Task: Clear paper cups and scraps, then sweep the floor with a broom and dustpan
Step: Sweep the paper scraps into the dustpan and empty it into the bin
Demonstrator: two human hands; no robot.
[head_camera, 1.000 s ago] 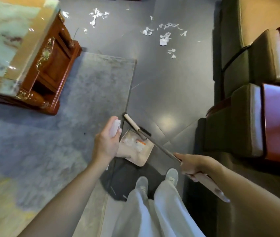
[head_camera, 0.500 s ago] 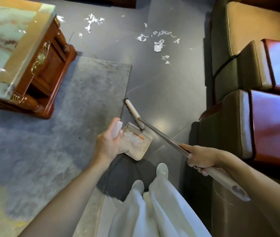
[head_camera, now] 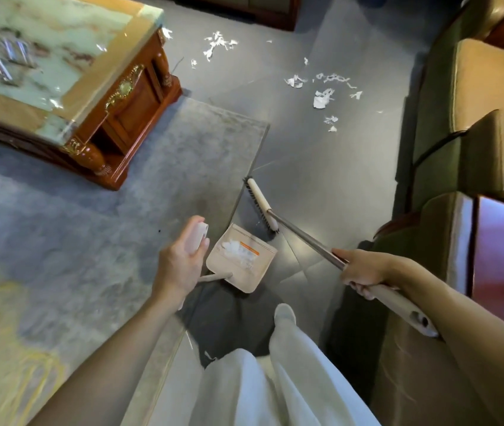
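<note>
Left hand [head_camera: 180, 262] is curling its fingers round the pale grip of the long upright handle, just left of the dustpan [head_camera: 244, 272]. Right hand [head_camera: 364, 270] is wrapping tight round the broom shaft [head_camera: 306, 238], right of the dustpan. The dustpan is sitting low over the grey floor [head_camera: 321, 167], mouth facing away from the person; cannot tell if it is touching the floor. White paper bits [head_camera: 238, 252] are lying inside the dustpan. The broom head [head_camera: 261, 207] is sitting just beyond the dustpan's mouth, its long axis running away from the dustpan, with the shaft slanting back past the dustpan's right side to the right hand. The main scrap cluster [head_camera: 321, 98] is lying well beyond the dustpan, ahead and to the right. A second cluster [head_camera: 216, 46] is lying farther beyond the dustpan, ahead and slightly left. The rug [head_camera: 121, 226] and counter [head_camera: 60, 56] are lying left of the dustpan. No paper cups are showing. Judging from this, sweeping is partway: one load in, two patches left. The next move is likely calling for the broom head to go forward-right of the dustpan. The right hand is nearer, and the broom head is already sitting between the dustpan and those scraps.
</note>
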